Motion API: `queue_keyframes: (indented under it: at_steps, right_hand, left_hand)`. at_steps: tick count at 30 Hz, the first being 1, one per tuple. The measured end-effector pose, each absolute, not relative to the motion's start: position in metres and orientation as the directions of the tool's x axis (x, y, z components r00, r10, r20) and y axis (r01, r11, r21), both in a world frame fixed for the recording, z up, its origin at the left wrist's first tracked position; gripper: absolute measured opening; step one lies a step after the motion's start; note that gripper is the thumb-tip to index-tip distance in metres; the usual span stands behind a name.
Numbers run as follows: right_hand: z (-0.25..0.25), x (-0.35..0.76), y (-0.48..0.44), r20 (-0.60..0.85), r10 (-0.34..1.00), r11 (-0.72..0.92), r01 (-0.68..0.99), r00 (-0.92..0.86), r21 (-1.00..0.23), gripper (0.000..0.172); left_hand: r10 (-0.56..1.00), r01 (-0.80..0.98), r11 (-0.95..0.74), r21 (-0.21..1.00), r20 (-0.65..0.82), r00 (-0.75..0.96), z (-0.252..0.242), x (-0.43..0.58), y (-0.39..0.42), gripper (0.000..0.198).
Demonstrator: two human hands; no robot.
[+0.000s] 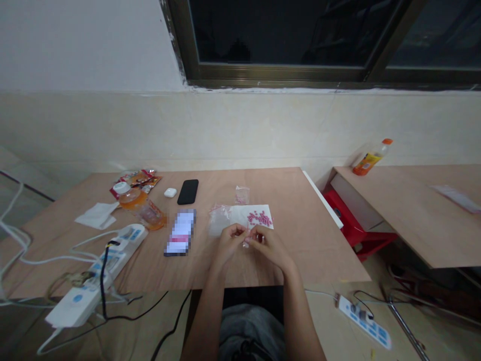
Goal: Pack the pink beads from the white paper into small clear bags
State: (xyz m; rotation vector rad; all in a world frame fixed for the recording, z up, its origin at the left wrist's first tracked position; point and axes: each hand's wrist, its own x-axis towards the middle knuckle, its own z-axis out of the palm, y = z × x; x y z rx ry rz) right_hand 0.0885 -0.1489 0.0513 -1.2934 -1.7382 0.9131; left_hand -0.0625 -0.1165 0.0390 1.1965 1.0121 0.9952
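Note:
My left hand (229,244) and my right hand (267,245) meet above the wooden table (300,250), fingertips pinching a small translucent item (246,242) that is partly hidden by my fingers. Just beyond them lies a white paper sheet (240,214) bearing a cluster of pink beads (259,218). A crumpled clear plastic bag (219,220) rests on the sheet's left end, close to my left hand. Farther back stands a small clear bag (242,194) with pink contents.
Left of my hands lie a phone with a blurred screen (180,233), a black phone (188,191), a white earbud case (170,192), an orange-capped jar (131,196), snack packets (136,180), a tissue (97,215) and a corded power strip (120,248). A second table (409,215) stands right.

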Motion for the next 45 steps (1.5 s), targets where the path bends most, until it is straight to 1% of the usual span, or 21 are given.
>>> queue_keyframes:
  at_steps: [3, 7, 12, 17, 20, 25, 32, 36, 38, 43, 45]
  right_hand:
    - [0.054, 0.091, -0.151, 0.153, 0.959, 0.241, 0.398, -0.239, -0.885, 0.021]
    - [0.056, 0.094, -0.153, 0.126, 0.956, 0.231, 0.42, -0.264, -0.877, 0.023]
    - [0.057, 0.098, -0.154, 0.107, 0.958, 0.214, 0.415, -0.266, -0.884, 0.031]
    - [0.057, 0.101, -0.154, 0.108, 0.965, 0.203, 0.418, -0.24, -0.886, 0.03]
    - [0.058, 0.101, -0.155, 0.11, 0.965, 0.203, 0.412, -0.24, -0.888, 0.029]
    - [0.058, 0.1, -0.156, 0.099, 0.964, 0.184, 0.351, -0.248, -0.918, 0.027]
    - [0.055, 0.103, -0.156, 0.075, 0.957, 0.182, 0.38, -0.279, -0.907, 0.031]
    - [0.05, 0.104, -0.155, 0.084, 0.956, 0.185, 0.357, -0.279, -0.916, 0.033]
    - [0.044, 0.107, -0.152, 0.106, 0.968, 0.18, 0.333, -0.228, -0.925, 0.032]
    - [0.031, 0.117, -0.146, 0.178, 0.979, 0.128, 0.374, 0.102, -0.918, 0.029]
    - [0.031, 0.119, -0.145, 0.182, 0.969, 0.102, 0.397, 0.169, -0.912, 0.029]
  left_hand:
    - [0.937, -0.102, 0.161, 0.982, -0.12, 0.328, 0.041, -0.061, -0.118, 0.033]
    - [0.933, -0.119, 0.189, 0.975, -0.141, 0.331, 0.04, -0.059, -0.12, 0.036]
    - [0.939, -0.066, 0.127, 0.99, -0.098, 0.33, 0.037, -0.059, -0.121, 0.032]
    - [0.947, 0.03, 0.024, 0.999, -0.032, 0.319, 0.034, -0.062, -0.119, 0.029]
    - [0.945, 0.061, -0.005, 0.998, -0.015, 0.327, 0.033, -0.063, -0.118, 0.026]
    - [0.936, 0.048, 0.005, 0.999, -0.022, 0.351, 0.035, -0.065, -0.119, 0.022]
    - [0.908, 0.044, 0.079, 0.996, -0.09, 0.409, 0.035, -0.065, -0.121, 0.024]
    - [0.895, 0.025, 0.066, 0.997, -0.07, 0.441, 0.039, -0.065, -0.122, 0.027]
    - [0.893, 0.016, 0.042, 0.999, -0.045, 0.447, 0.043, -0.064, -0.124, 0.027]
    - [0.9, 0.066, 0.002, 0.998, -0.03, 0.434, 0.052, -0.058, -0.129, 0.029]
    - [0.91, 0.08, 0.0, 0.997, -0.033, 0.413, 0.051, -0.055, -0.13, 0.03]
